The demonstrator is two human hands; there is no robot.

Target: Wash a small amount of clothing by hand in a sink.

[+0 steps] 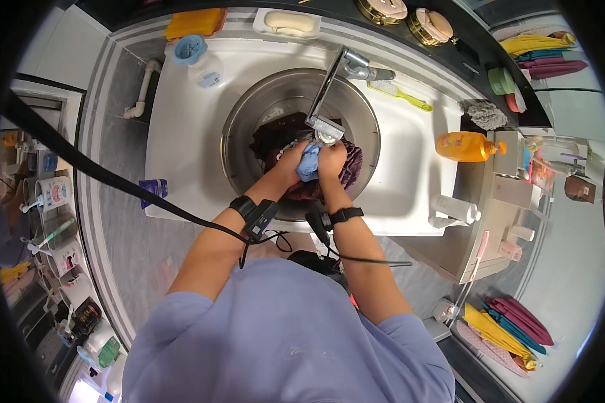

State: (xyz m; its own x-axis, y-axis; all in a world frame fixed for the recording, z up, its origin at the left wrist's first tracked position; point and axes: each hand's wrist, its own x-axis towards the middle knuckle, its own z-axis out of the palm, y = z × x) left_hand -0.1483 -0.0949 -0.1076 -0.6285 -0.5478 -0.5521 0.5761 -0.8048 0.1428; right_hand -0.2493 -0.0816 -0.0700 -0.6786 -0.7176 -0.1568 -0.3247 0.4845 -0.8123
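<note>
A round steel basin stands in the white sink, holding dark clothes and a dark purple patterned cloth. Over it, right below the spout of the chrome faucet, both my hands grip a light blue cloth. My left hand is closed round its left side. My right hand is closed round its right side, close beside the left. The blue cloth bunches between my fists; its lower end shows. Whether water runs from the faucet I cannot tell.
Along the sink's back rim are a soap bar in a white dish, a blue-topped tub and a yellow-green brush. An orange pump bottle and a white bottle lie at the right. A dark cable crosses the left side.
</note>
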